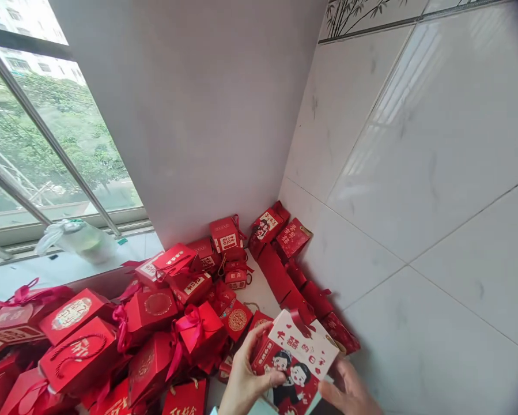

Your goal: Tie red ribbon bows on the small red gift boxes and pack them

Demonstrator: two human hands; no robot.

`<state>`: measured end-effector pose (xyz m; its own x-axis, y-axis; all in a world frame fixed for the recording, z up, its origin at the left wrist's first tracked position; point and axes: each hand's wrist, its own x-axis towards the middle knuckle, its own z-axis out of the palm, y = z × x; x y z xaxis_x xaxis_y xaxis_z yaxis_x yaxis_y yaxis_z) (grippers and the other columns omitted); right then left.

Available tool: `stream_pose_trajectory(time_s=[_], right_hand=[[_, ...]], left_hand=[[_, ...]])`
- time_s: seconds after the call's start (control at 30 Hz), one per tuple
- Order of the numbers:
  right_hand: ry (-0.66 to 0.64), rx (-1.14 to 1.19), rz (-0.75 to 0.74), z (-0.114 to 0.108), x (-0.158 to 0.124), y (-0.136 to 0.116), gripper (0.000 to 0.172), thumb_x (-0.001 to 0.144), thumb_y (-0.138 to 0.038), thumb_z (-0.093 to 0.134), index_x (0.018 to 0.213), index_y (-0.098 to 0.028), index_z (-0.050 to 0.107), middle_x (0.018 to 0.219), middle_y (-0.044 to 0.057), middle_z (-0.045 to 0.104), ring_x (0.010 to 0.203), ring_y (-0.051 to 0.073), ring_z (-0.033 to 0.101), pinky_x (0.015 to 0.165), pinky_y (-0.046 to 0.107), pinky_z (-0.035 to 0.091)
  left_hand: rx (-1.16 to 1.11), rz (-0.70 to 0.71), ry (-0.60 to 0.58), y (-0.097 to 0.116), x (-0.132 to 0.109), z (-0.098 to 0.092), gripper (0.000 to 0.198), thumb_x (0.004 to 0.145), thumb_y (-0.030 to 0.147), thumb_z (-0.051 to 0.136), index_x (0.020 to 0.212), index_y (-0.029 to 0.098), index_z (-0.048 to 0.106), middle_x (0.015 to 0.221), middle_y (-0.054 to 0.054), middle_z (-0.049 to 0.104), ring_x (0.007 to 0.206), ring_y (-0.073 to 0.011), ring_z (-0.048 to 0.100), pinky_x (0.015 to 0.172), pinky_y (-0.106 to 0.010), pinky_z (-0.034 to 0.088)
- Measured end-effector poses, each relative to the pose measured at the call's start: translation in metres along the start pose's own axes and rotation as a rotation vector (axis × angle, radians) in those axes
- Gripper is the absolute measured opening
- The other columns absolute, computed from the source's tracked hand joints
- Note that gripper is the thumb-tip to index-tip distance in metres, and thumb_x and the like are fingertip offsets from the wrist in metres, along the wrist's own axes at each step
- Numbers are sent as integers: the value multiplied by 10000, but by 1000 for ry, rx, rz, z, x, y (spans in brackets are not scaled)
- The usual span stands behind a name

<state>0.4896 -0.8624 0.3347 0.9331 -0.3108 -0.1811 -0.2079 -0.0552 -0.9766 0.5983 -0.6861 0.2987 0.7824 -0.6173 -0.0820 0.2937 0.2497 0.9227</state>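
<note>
Between my two hands is a red and white gift box point(302, 347) printed with a cartoon couple, with a dark red ribbon at its top. My left hand point(248, 372) grips its left side, the thumb lying across the printed front. My right hand point(347, 389) closes round its lower right side, fingers partly out of sight behind it. The box is tilted, and its lower end runs out of the view. Just beyond it, a row of red boxes point(278, 274) stands along the tiled wall.
Many red gift boxes point(152, 305) with ribbons and cords are piled at the left. A tied plastic bag point(83, 239) sits on the window sill point(142, 245). A plain wall point(198, 115) and a marbled tile wall point(435, 202) meet in the corner ahead.
</note>
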Motion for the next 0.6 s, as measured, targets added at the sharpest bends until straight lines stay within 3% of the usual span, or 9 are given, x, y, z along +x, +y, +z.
stream_pose_trajectory(time_s=[0.07, 0.17, 0.3, 0.43, 0.6], right_hand=[[85, -101, -30, -7, 16, -9, 449, 730, -541, 649, 1033, -215, 700, 1061, 92, 698, 1016, 304, 621, 893, 398, 480], [200, -227, -9, -27, 49, -20, 436, 765, -542, 601, 963, -173, 724, 918, 91, 734, 842, 282, 664, 739, 342, 520], [577, -408, -123, -63, 107, -15, 505, 743, -590, 585, 921, -140, 728, 799, 102, 734, 691, 259, 644, 609, 317, 483], [724, -436, -178, -80, 171, 7, 632, 796, -637, 450, 918, -73, 707, 833, 177, 715, 751, 279, 632, 669, 346, 455], [749, -458, -221, -73, 217, 35, 646, 816, -641, 398, 940, -77, 686, 907, 208, 702, 831, 296, 637, 712, 360, 442]], left_hand=[[177, 49, 6, 6, 18, 6, 766, 582, 379, 814, 1257, 200, 498, 1270, -129, 549, 1162, -319, 529, 991, -411, 437], [465, 119, 98, 19, 38, 16, 682, 716, 370, 711, 1324, 218, 442, 1315, -117, 499, 1215, -278, 485, 994, -391, 439], [851, 161, 243, 33, 37, 10, 405, 851, 336, 534, 1240, 222, 522, 1256, -105, 538, 1175, -233, 520, 984, -388, 448], [1144, 101, 354, 21, -10, -22, 283, 866, 342, 484, 1085, 230, 624, 1102, -81, 632, 1036, -221, 607, 905, -361, 505], [1324, -26, 478, -26, -86, -59, 229, 822, 335, 510, 994, 294, 655, 1000, -36, 679, 942, -220, 647, 820, -319, 542]])
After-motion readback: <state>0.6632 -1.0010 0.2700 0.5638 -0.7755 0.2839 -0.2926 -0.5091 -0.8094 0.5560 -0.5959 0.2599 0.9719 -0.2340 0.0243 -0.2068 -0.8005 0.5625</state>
